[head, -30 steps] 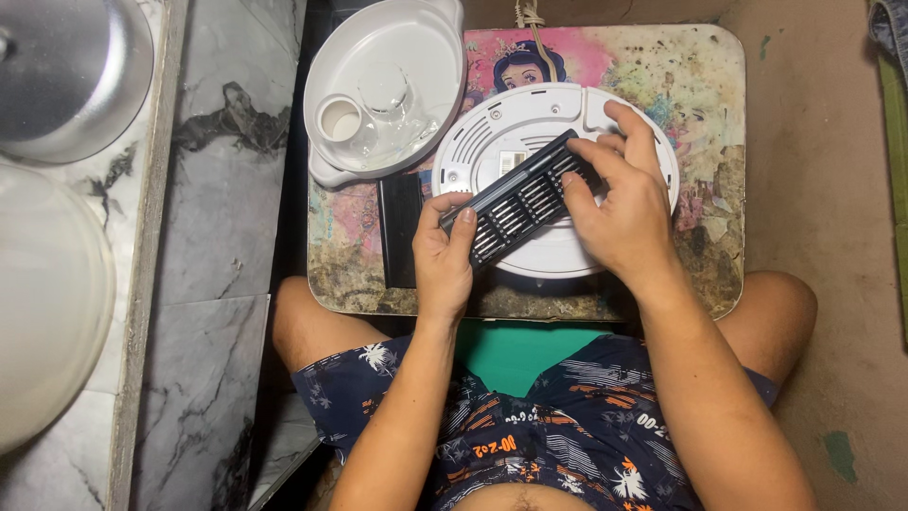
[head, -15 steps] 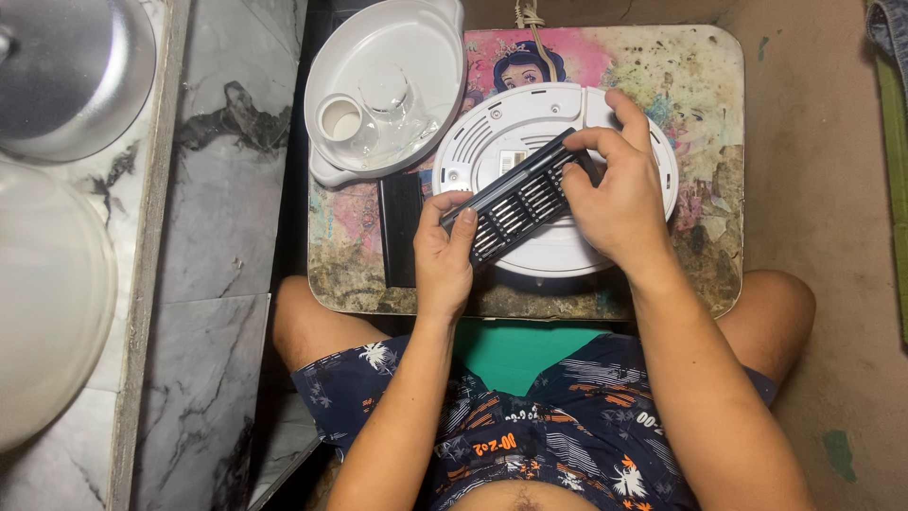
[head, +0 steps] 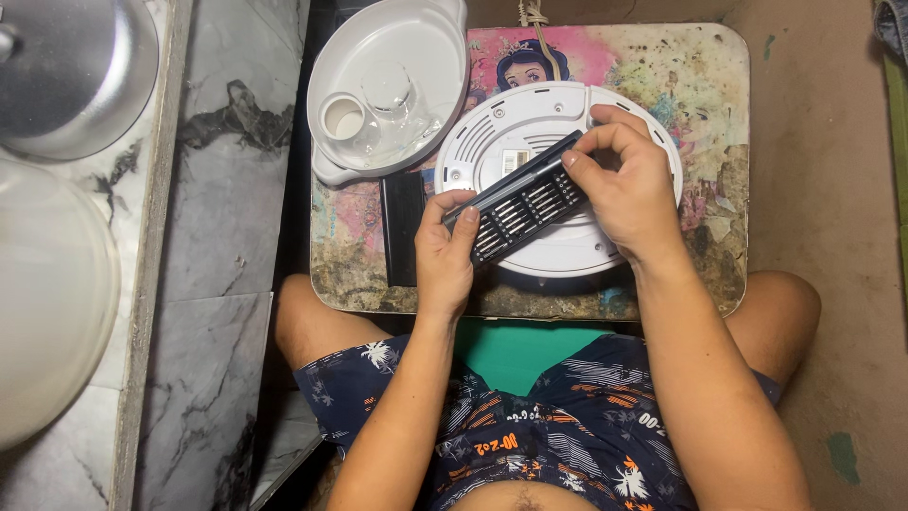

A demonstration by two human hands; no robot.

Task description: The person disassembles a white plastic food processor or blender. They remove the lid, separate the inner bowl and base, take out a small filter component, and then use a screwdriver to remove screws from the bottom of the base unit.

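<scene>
Screwdriver bit case (head: 526, 201), black and slanted, sits above the round white appliance base (head: 558, 246) on the worn table (head: 705, 114). Left hand (head: 446, 257) grips its lower end; right hand (head: 629, 185) pinches its upper end.

A small pale rectangular label (head: 514, 162) sits on the round white device (head: 492, 132).

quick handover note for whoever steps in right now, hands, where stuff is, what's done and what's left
Left hand: grips the near end of the dark screwdriver bit case.
Right hand: fingertips on the case's far end, over the bits.
Where: case held above the round white appliance base, which lies on the worn picture board across the lap. White lid tray sits at the board's far left corner; black flat piece beside the left hand.
Done: case is open, bits showing.
Left: no bit is out yet; the base looks unopened.
</scene>
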